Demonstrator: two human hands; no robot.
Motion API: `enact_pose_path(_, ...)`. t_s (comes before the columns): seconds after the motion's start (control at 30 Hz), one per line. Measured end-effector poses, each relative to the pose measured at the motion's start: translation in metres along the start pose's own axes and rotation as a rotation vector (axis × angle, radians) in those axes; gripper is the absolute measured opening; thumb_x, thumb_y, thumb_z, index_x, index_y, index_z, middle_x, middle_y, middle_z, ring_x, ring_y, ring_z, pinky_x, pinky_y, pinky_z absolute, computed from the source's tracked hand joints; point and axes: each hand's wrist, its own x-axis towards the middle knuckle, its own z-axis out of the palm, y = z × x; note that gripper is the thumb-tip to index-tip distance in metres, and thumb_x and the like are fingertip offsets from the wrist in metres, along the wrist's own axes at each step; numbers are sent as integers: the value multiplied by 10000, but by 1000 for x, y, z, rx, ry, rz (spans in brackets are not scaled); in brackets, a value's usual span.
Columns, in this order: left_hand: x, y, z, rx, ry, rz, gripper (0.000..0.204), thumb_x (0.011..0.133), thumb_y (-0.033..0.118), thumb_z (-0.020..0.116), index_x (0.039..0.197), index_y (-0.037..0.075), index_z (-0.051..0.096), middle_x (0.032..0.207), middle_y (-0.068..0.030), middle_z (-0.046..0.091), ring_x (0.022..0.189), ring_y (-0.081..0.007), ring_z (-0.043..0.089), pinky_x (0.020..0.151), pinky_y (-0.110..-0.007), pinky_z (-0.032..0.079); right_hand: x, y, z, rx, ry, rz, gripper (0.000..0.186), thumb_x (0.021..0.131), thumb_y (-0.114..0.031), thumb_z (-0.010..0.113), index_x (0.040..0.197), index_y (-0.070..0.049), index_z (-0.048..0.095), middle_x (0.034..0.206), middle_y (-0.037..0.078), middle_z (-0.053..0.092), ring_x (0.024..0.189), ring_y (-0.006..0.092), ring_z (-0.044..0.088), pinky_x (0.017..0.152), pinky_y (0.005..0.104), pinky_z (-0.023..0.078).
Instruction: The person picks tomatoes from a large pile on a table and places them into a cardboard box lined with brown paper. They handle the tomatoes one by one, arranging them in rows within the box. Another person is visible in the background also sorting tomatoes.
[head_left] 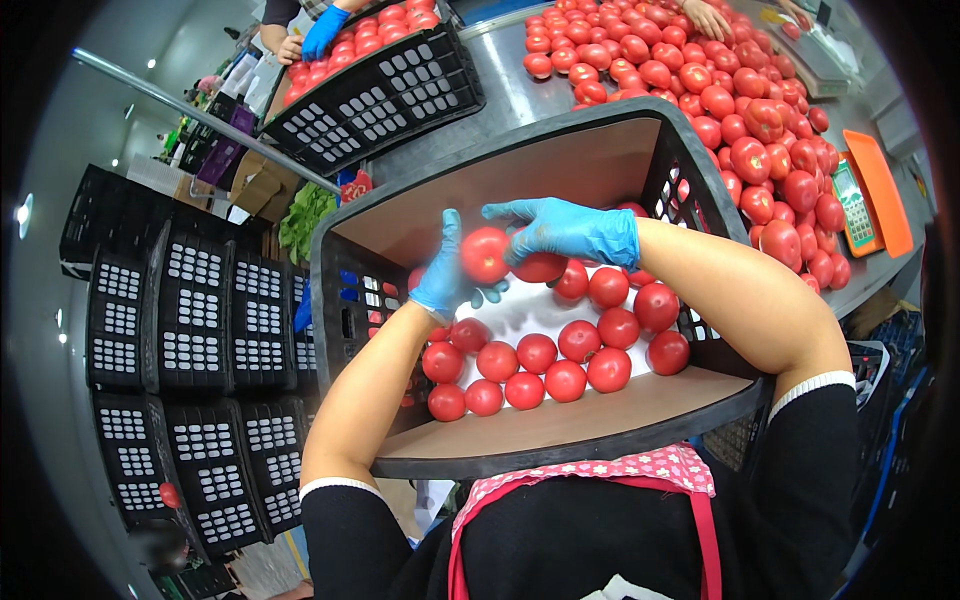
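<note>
Both my hands, in blue gloves, are inside a black plastic crate (420, 466) with brown board along its walls. My left hand (440, 275) cups a red tomato (485, 254), thumb up beside it and fingertips below. My right hand (580, 232) is closed over another tomato (540, 267), its index finger stretched toward the left hand. Under them, rows of tomatoes (565, 380) rest on a white sheet (515, 310) at the crate's bottom. My right hand partly hides the tomatoes at the far side.
A large heap of tomatoes (690, 70) lies on the metal table (500, 75), beside a calculator (853, 205) and an orange case (880, 190). Ahead left, another person's gloved hand (322, 32) rests over a second crate (380, 100). Stacked black crates (195, 370) stand left.
</note>
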Motion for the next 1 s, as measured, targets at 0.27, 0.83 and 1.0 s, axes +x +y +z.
enact_pose_path(0.27, -22, 37, 23, -71, 142, 49, 808, 785, 789, 449, 1028, 37, 622, 678, -35, 614, 483, -96, 557, 367, -162, 398, -20, -50, -30, 281, 302, -474, 310, 847, -256, 619, 1050, -21, 618, 995, 97, 641, 867, 176, 613, 788, 305, 511)
enact_pose_path(0.83, -180, 80, -61, -557, 197, 895, 673, 874, 538, 565, 1205, -47, 533, 1088, -207, 646, 903, -310, 667, 737, -382, 571, -72, 8, -172, 224, 556, -566, 435, 1010, -197, 352, 1429, -85, 394, 1445, 72, 435, 1279, 222, 478, 1065, 318, 336)
enact_pose_path(1.0, -235, -21, -169, -548, 596, 933, 513, 847, 373, 641, 1235, 61, 517, 1132, -154, 603, 971, -351, 619, 657, -336, 526, -71, -22, -119, -249, 641, -411, 445, 990, -316, 427, 1361, -80, 494, 1371, 49, 523, 1161, 135, 557, 832, 200, 385)
